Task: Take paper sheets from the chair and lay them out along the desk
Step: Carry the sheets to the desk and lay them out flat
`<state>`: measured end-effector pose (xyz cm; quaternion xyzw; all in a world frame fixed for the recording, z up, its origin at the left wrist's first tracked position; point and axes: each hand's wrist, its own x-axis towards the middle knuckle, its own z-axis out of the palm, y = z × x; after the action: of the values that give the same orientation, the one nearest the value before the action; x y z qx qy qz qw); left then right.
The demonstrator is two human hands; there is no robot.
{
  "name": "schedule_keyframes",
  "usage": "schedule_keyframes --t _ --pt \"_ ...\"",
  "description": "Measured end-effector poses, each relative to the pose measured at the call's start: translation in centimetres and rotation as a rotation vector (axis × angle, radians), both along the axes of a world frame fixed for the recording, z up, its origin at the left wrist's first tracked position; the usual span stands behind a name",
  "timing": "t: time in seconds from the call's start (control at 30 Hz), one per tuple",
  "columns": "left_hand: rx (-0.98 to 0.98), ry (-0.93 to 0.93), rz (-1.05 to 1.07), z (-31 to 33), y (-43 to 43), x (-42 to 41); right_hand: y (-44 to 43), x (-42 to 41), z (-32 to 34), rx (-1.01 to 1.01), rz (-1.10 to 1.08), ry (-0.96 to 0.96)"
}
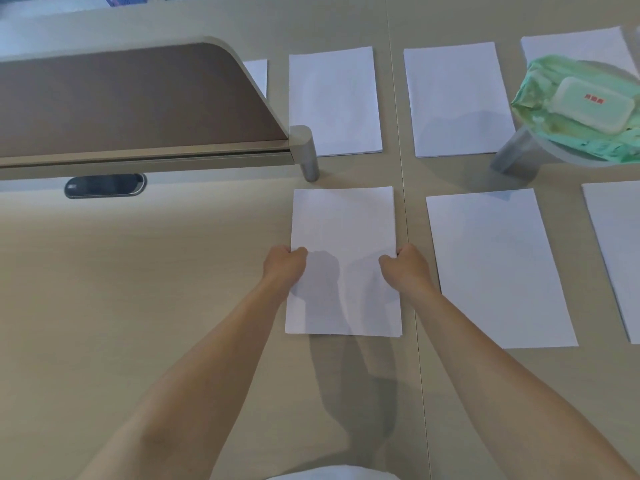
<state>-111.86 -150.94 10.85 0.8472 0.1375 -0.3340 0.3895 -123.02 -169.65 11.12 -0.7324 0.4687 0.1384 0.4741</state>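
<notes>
Paper sheet (343,230) is being set on surface (138,271), w/ left hand (284,268) & right hand (407,268) pinching its long edges, fingers curled; prob. light, floppy (creasing easily), so two-sided grip is looking safest.

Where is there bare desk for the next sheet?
The widest bare desk lies left of the held sheet, bordered behind by the divider and cable port. To the right, both rows of sheets are packed, with the wipes crowding the far corner.
</notes>
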Motion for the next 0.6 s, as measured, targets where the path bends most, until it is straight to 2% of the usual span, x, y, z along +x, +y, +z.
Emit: schedule_keyframes --t 0.37,0.6 --pt "0.003 -0.017 0.011 0.3 0.0 -1.1 -0.4 -0.3 -0.7 0.002 0.081 -0.013" --pt "0.046 -0.03 -0.03 0.3 0.1 -1.4 -0.4 -0.6 -0.7 0.047 0.05 -0.032"
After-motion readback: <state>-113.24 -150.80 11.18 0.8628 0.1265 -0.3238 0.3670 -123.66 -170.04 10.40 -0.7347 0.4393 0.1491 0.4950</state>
